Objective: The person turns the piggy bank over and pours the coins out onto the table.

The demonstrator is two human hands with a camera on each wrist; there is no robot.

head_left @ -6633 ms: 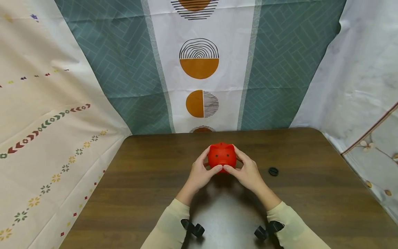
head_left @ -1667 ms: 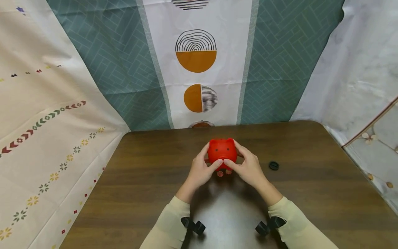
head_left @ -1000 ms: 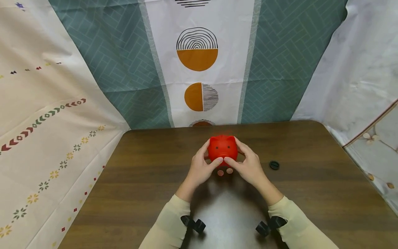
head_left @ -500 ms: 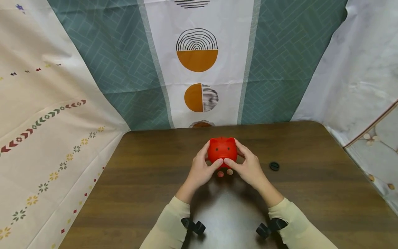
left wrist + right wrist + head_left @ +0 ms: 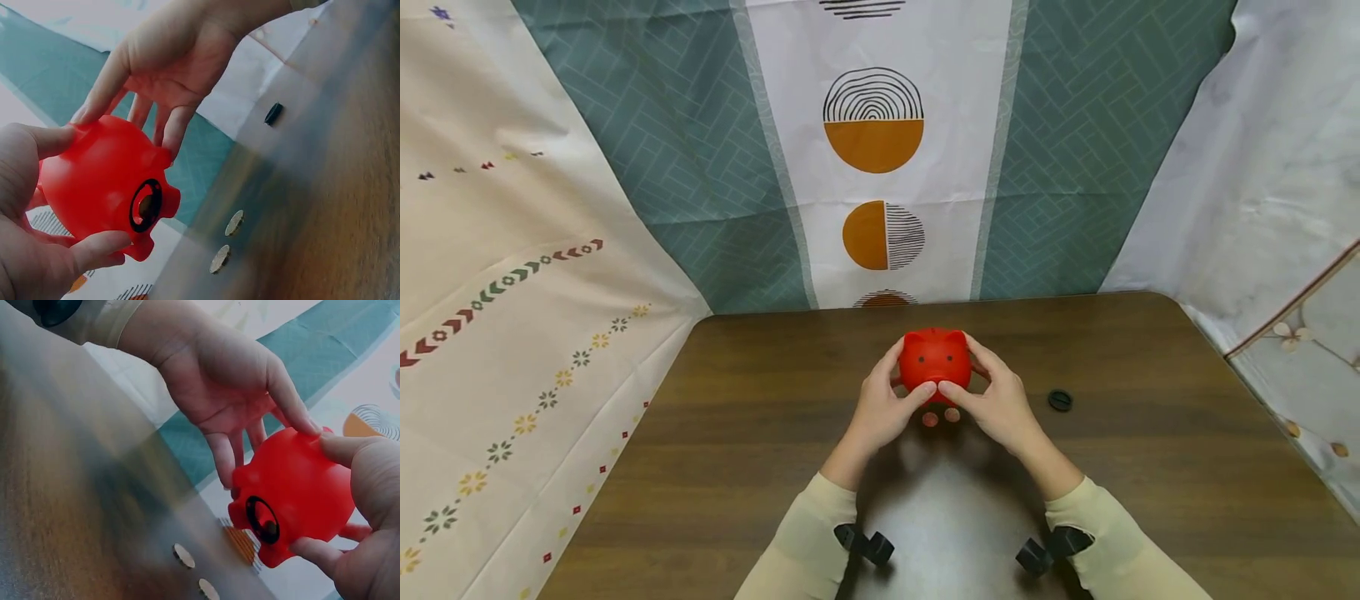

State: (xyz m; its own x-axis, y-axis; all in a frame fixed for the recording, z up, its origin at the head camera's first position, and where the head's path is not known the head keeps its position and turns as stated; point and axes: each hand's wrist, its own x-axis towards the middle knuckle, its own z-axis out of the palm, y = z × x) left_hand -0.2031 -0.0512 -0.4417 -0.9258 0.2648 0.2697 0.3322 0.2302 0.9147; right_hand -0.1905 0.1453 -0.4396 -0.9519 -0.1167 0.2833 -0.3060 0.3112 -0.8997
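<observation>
Both hands hold a red piggy bank [image 5: 936, 354] above the table, its snout toward the head camera. My left hand [image 5: 880, 408] grips one side and my right hand [image 5: 1000, 408] the other, thumbs meeting at the snout. In the left wrist view a round black-rimmed opening [image 5: 133, 215] shows in the belly, facing down. A coin [image 5: 145, 205] sits inside that opening. Below the bank, two coins, a left coin [image 5: 930, 419] and a right coin [image 5: 952, 414], lie on the table.
A small round black plug [image 5: 1060, 400] lies on the wooden table [image 5: 737, 467], right of the hands. Patterned cloths hang behind the table [image 5: 880, 192] and on both sides. Each forearm wears a black wrist camera, the left camera [image 5: 872, 546] and the right camera [image 5: 1045, 552].
Two coins now lie under the piggy bank, where none showed 6.6 seconds ago. The hands keep their grip, with the bank shifting slightly up and down. The black plug stays put.
</observation>
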